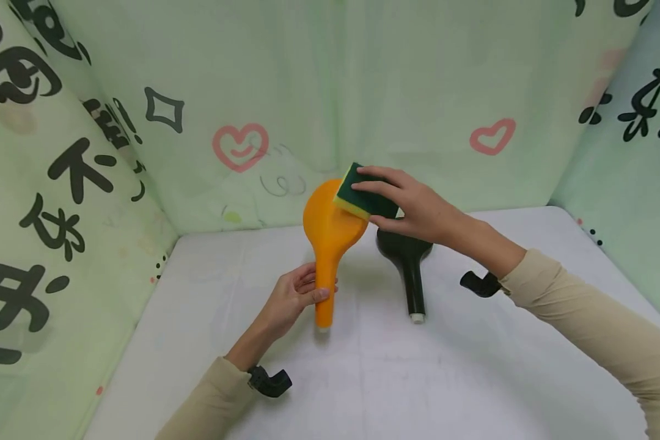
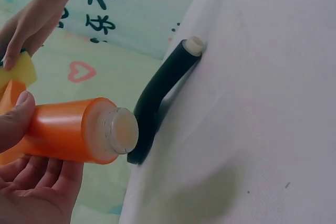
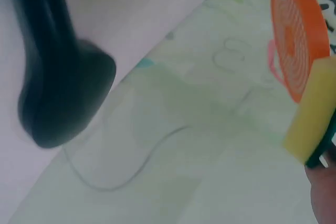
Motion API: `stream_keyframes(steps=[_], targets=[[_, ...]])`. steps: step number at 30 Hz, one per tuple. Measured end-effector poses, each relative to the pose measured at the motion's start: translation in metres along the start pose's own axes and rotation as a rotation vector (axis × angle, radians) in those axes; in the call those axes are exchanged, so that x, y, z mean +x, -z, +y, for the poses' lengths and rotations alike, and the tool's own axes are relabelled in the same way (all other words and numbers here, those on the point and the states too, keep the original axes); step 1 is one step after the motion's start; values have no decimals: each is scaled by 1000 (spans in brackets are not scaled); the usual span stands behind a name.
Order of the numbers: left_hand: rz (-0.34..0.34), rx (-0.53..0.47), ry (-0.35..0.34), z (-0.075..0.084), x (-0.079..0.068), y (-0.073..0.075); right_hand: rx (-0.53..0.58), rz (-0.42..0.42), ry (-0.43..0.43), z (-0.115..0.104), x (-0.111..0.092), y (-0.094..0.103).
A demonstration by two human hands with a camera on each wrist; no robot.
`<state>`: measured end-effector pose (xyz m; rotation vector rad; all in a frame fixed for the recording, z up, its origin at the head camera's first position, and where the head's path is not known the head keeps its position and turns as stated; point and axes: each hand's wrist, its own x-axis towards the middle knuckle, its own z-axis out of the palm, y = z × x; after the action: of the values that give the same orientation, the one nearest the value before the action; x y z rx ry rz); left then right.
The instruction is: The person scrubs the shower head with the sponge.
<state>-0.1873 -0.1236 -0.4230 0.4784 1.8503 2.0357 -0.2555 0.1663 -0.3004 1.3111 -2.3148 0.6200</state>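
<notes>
An orange handheld shower head (image 1: 329, 229) is held up over the table by my left hand (image 1: 291, 300), whose fingers and thumb grip the handle. Its pale connector end (image 2: 124, 130) points toward the left wrist camera. In the right wrist view, rings of spray holes show on its face (image 3: 291, 40). My right hand (image 1: 420, 208) pinches a green and yellow sponge (image 1: 371, 194), yellow side against the upper right back of the orange head. A dark green shower head (image 1: 414, 281) lies on the table below my right hand, which partly hides its top.
The table (image 1: 225, 293) has a white cover. Pale green curtains (image 1: 390, 91) with black writing and red hearts (image 1: 240, 148) hang behind it and on both sides. Each wrist wears a black camera mount (image 1: 271, 382).
</notes>
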Motion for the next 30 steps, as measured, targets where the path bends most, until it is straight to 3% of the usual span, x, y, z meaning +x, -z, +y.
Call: stream_keyframes(steps=[9,13,22,30], targets=[[55,233,-28,-11,-5,-5,133,-192,-306,16,9,16],[92,298,-83,-13,-2,-9,145,-262,-382,20,22,21],[229,417,-166,-15,4,-23,-8,-472,-360,10,63,21],[263,533,-174,-16,10,-35,-78,-657,-181,-11,89,5]])
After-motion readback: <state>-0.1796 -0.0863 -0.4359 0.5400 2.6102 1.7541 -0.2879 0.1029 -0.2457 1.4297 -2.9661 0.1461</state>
